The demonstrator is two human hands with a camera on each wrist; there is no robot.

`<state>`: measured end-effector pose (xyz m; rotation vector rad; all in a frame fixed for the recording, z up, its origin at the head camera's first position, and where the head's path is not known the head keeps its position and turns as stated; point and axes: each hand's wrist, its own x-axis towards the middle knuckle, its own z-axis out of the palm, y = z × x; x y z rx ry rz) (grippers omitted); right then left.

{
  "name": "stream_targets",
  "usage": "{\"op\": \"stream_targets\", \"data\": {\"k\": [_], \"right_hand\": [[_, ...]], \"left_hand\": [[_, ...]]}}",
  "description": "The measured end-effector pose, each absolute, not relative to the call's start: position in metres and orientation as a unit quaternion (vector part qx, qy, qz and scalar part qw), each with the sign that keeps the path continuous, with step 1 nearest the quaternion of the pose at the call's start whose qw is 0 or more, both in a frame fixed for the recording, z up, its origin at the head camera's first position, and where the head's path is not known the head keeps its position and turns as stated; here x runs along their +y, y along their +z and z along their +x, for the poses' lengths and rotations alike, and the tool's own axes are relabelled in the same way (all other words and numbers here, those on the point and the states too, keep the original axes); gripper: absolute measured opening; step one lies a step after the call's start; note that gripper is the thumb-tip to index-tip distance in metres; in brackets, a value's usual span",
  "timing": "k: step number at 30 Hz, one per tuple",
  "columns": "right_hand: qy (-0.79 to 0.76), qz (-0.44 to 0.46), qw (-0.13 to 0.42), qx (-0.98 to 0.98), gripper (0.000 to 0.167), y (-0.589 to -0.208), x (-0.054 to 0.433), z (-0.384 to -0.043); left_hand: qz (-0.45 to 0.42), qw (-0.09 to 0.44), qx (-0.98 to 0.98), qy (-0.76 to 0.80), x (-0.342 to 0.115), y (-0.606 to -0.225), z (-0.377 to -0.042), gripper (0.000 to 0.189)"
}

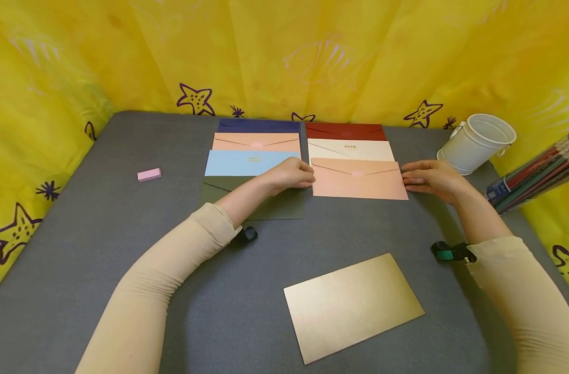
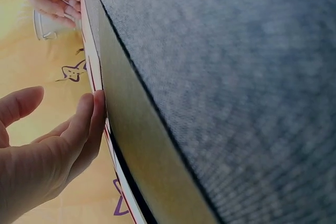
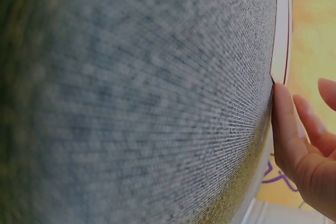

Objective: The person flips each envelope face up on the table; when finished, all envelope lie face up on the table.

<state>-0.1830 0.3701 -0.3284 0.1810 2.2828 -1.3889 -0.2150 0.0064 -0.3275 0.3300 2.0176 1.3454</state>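
Observation:
My left hand (image 1: 289, 174) rests its fingertips at the left edge of a peach envelope (image 1: 356, 182), with its forearm across an olive-green envelope (image 1: 279, 205). At the opposite edge of the peach envelope, my right hand (image 1: 434, 179) has its fingers extended. Behind that envelope lie a cream envelope (image 1: 373, 149) and a dark red one, overlapping in a column. The left column holds the olive envelope, a light blue envelope (image 1: 233, 163), a pinkish envelope (image 1: 256, 141) and a navy envelope (image 1: 258, 125). In the left wrist view, the left thumb (image 2: 21, 103) stands away from the fingers.
A flat gold rectangle (image 1: 354, 306) lies angled near the front of the grey table (image 1: 102, 218). On the left is a small pink block (image 1: 149, 174). A white bucket (image 1: 471, 145) and a clear holder of pencils (image 1: 537, 171) stand at the right. Yellow curtain (image 1: 265, 57) surrounds the back.

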Motion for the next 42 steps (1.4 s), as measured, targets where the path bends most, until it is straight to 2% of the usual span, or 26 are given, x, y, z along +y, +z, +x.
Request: {"op": "stream_targets", "data": {"k": [5, 10, 16, 22, 27, 32, 42], "right_hand": [[-0.504, 0.067, 0.229, 0.830, 0.061, -0.328, 0.370, -0.182], [-0.487, 0.038, 0.211, 0.846, 0.060, -0.323, 0.367, -0.173], [-0.416, -0.055, 0.203, 0.885, 0.049, -0.306, 0.344, -0.140], [-0.348, -0.177, 0.220, 0.894, 0.034, -0.305, 0.316, -0.104], [-0.309, -0.238, 0.241, 0.889, 0.045, -0.308, 0.303, -0.079], [-0.263, -0.287, 0.226, 0.893, 0.059, -0.315, 0.295, -0.063], [-0.179, -0.279, 0.208, 0.920, 0.065, -0.328, 0.284, -0.052]], "left_hand": [[0.122, 0.339, 0.774, 0.520, 0.006, -0.329, -0.215, 0.051], [0.166, 0.297, 0.815, 0.470, 0.005, -0.329, -0.206, 0.051], [0.271, 0.245, 0.860, 0.357, 0.006, -0.327, -0.174, 0.047], [0.337, 0.251, 0.846, 0.327, 0.002, -0.326, -0.132, 0.039], [0.376, 0.260, 0.836, 0.304, -0.001, -0.328, -0.100, 0.033], [0.394, 0.269, 0.843, 0.250, -0.006, -0.332, -0.076, 0.036], [0.405, 0.269, 0.850, 0.200, -0.009, -0.335, -0.065, 0.045]]}}
